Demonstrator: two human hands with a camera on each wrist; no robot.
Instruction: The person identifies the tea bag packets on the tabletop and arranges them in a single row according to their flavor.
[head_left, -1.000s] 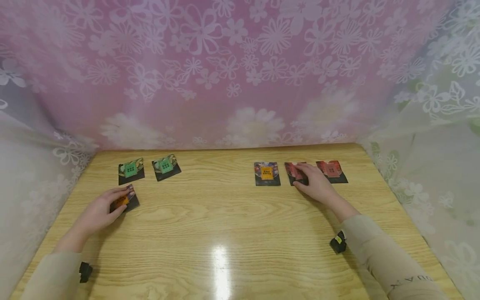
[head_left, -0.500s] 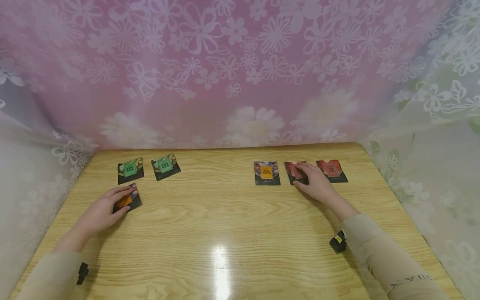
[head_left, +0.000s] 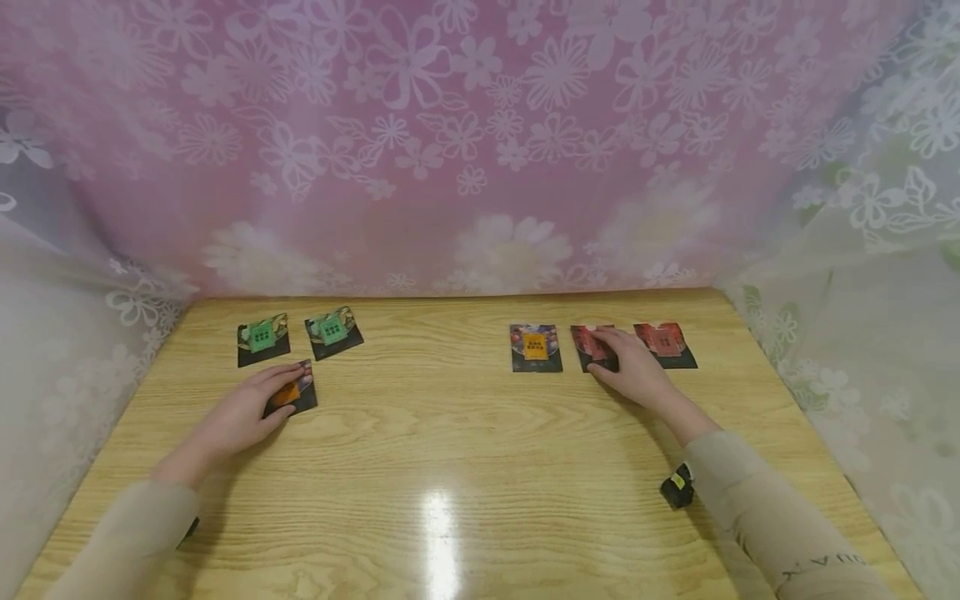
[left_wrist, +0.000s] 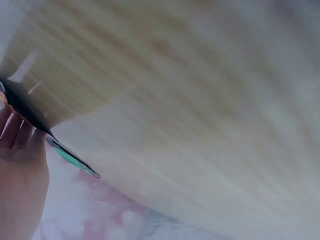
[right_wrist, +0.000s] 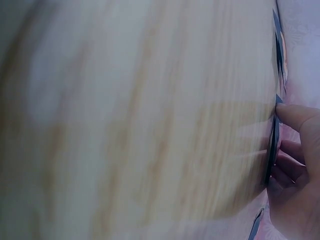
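In the head view my left hand (head_left: pixel 243 414) holds a dark square sachet with an orange label (head_left: pixel 298 393), fingers over its top and thumb along its near side. The sachet's edge shows at the far left of the left wrist view. Two green-labelled sachets, one (head_left: pixel 262 339) and another (head_left: pixel 333 333), lie just beyond. On the right, my right hand (head_left: pixel 632 367) grips a red-labelled sachet (head_left: pixel 586 342), thumb at its near edge and fingers over it, partly hiding it. An orange-labelled sachet (head_left: pixel 536 347) lies to its left and another red-labelled sachet (head_left: pixel 666 343) to its right.
The wood-grain table (head_left: pixel 450 442) reaches back to a pink flowered curtain (head_left: pixel 465 150). Pale flowered cloth hangs along both sides. A small black device (head_left: pixel 678 486) shows beside the right sleeve.
My left hand has slid to the right with its orange-labelled sachet, now in front of the gap between the green ones. My right hand stays in place on the red-labelled sachet.
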